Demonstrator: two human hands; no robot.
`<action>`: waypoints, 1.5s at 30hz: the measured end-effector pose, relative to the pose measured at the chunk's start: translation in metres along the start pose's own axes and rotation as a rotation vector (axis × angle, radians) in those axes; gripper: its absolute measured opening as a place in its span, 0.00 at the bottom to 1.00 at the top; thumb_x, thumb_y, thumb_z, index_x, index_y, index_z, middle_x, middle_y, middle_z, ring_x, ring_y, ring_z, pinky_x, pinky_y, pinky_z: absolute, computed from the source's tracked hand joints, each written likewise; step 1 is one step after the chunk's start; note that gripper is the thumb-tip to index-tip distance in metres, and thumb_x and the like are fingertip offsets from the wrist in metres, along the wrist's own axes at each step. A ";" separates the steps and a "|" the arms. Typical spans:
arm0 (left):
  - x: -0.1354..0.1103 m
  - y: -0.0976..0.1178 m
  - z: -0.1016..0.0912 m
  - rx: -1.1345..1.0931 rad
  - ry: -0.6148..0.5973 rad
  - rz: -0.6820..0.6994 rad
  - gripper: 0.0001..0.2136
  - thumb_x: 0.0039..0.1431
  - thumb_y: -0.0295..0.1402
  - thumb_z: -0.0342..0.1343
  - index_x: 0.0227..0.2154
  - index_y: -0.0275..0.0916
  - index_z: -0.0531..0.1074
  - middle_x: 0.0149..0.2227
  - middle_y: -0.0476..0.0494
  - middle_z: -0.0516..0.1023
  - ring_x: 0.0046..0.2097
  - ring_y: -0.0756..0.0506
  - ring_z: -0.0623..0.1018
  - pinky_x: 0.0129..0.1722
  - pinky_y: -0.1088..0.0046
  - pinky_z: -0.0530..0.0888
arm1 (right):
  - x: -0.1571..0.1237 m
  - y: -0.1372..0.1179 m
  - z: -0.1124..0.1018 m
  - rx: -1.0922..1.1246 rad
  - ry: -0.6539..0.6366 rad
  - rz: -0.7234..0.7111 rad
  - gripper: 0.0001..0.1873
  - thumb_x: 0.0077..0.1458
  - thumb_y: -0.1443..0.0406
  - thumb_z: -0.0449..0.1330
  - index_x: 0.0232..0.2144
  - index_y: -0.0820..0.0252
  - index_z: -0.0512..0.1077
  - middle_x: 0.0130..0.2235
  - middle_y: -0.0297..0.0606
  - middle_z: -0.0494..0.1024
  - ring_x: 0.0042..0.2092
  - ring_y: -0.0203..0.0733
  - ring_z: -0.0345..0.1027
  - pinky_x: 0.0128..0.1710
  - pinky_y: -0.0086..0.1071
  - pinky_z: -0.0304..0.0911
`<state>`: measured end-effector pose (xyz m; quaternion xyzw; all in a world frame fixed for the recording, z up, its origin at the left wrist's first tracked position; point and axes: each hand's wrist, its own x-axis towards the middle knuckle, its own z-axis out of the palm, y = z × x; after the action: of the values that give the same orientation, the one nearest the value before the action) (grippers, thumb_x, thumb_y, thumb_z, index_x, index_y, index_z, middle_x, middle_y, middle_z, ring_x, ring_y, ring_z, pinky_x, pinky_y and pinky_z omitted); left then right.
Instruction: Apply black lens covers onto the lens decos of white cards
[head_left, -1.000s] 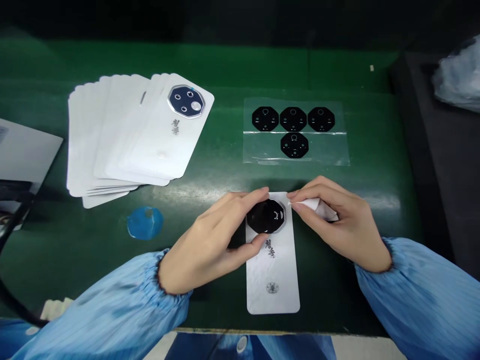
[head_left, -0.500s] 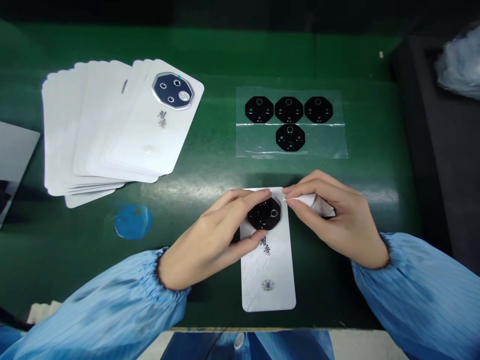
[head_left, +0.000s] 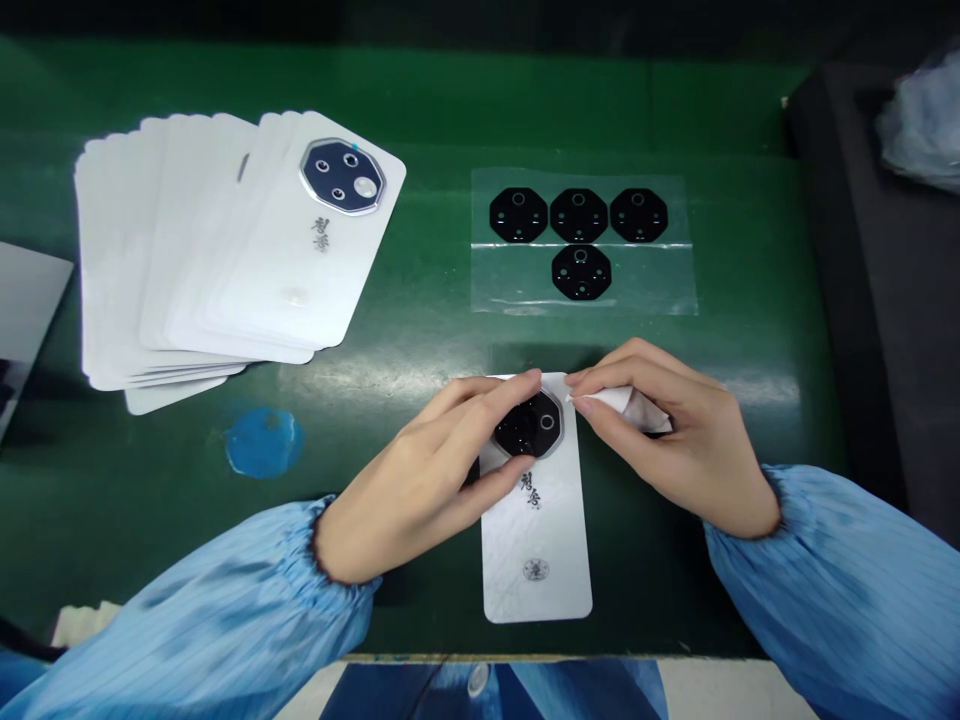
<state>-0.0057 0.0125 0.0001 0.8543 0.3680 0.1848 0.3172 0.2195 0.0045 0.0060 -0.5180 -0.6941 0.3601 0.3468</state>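
A white phone back panel with dark characters and a round emblem lies lengthwise before me. At its far end sits a black octagonal camera lens cover inside a silver rim. My left hand reaches over from the left, thumb and fingertips closed on opposite edges of the cover and partly hiding it. Whether the cover lies flat in the rim, I cannot tell. At the panel's far right corner, my right hand pinches a crumpled white wipe, its tip close to the panel edge.
Clear film with several black octagonal covers lies at the back. Fanned white panels stand stacked at the left, near a blue round piece. A black tray-like edge runs along the right.
The lens cover has shifted slightly left within the rim, and more of the silver edge shows on its right. The view has moved slightly; both hands stay nearly in place.
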 end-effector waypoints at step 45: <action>0.001 0.014 0.010 -0.067 0.156 -0.142 0.30 0.57 0.28 0.60 0.61 0.39 0.57 0.52 0.46 0.74 0.49 0.50 0.75 0.52 0.74 0.71 | -0.001 0.000 0.001 -0.054 -0.006 0.005 0.05 0.58 0.71 0.60 0.35 0.56 0.73 0.35 0.33 0.72 0.34 0.36 0.67 0.30 0.32 0.61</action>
<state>0.0074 0.0015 0.0024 0.7980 0.4449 0.2400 0.3281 0.2187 0.0032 0.0055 -0.5279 -0.7032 0.3436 0.3298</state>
